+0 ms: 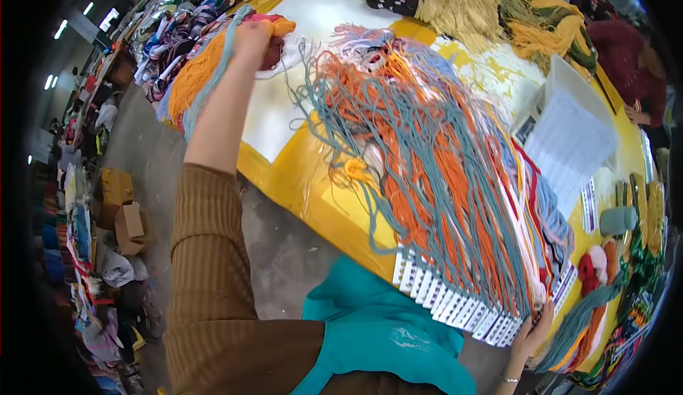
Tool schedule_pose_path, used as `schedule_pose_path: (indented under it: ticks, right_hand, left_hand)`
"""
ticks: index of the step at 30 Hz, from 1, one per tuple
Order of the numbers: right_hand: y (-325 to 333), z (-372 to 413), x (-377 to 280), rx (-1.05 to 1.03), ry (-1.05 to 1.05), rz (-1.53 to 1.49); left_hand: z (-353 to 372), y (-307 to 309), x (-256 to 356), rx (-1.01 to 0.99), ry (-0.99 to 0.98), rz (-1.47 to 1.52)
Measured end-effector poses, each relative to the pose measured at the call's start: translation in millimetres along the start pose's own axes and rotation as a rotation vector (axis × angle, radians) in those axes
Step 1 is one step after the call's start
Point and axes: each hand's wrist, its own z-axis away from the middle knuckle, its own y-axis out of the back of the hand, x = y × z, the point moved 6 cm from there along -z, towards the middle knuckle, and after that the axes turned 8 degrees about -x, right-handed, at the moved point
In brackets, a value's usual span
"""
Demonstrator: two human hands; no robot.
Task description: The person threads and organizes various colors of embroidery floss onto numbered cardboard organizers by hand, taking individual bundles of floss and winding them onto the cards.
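Note:
My left hand reaches to the far left side of the table and is closed on yarn hanks, with blue-grey yarn and orange yarn hanging over the edge beside it. A large spread of blue-grey and orange yarn strands lies across the table in front of me. Its near ends are attached to a row of white perforated yarn cards along the front edge. My right hand grips the right end of this row; its fingertips are partly hidden.
A white bin with a written sheet stands to the right on the yellow table. Near it are a grey-green cup and more hanks. Yarn heaps lie at the back. Cardboard boxes sit on the floor; another person is at right.

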Motion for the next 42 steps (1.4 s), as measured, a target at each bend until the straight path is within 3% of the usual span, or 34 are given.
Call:
schedule_pose_path:
  ticks: [3, 6, 10, 12, 16, 19, 21, 23, 25, 28, 30, 31, 32, 33, 35, 36, 37, 39, 42]
  right_hand:
    - [0, -4, -7, -0.004, -0.006, 0.041]
    - [-3, -3, -4, -0.047, -0.035, 0.035]
    - [-4, -4, -5, -0.042, -0.023, 0.047]
    - [-2, -4, -7, -0.047, -0.006, 0.087]
    - [-2, -4, -12, -0.04, -0.013, 0.053]
    - [0, -5, -14, -0.034, 0.009, 0.049]
    - [1, -2, -12, -0.027, 0.011, 0.003]
    - [4, -1, -2, 0.02, 0.004, 0.09]
    - [15, -1, -8, 0.104, 0.032, 0.121]
    - [36, -26, -74, 0.295, 0.127, 0.015]
    - [22, -42, -109, 0.185, 0.15, -0.368]
    - [11, -49, -141, 0.101, 0.157, -0.56]
    - [10, -56, -196, -0.064, 0.217, -0.53]
    - [-9, -56, -233, -0.211, 0.226, -0.803]
    - [-34, -51, -304, -0.541, 0.448, -0.949]
    - [-47, -47, -332, -0.729, 0.409, -0.914]
    - [-63, -41, -354, -0.802, 0.447, -1.085]
    - [-86, -33, -377, -1.03, 0.323, -1.338]
    - [-101, -28, -380, -1.018, 0.067, -1.754]
  left_hand:
    - [-78, 24, -67, 0.192, 0.161, -0.321]
    - [-92, 23, -84, 0.213, 0.322, -0.409]
    - [-77, 23, -86, 0.203, 0.24, -0.299]
    - [-91, 19, -118, 0.338, 0.125, -0.087]
    - [-59, 49, -122, 0.585, 0.006, 0.265]
    - [-6, 54, -112, 0.039, 0.054, 1.255]
    - [55, 64, -92, -0.23, 0.181, 1.653]
    - [109, 74, -89, -0.651, 0.146, 1.835]
    - [184, 91, -51, -0.649, 0.215, 1.86]
    - [286, 95, -19, -0.68, 0.279, 1.856]
    - [337, 89, -3, -0.737, 0.219, 1.854]
    - [360, 86, 8, -0.782, 0.172, 1.861]
    - [380, 83, 19, -0.83, 0.123, 1.868]
    - [398, 78, 25, -0.839, 0.091, 1.751]
    - [428, 69, 38, -0.857, 0.014, 1.517]
    - [444, 66, 49, -0.826, -0.118, 1.287]
    - [458, 64, 58, -0.789, -0.246, 1.055]
    - [477, 66, 81, -0.761, -0.508, 0.704]
    - [483, 77, 88, -0.521, -0.643, 0.496]
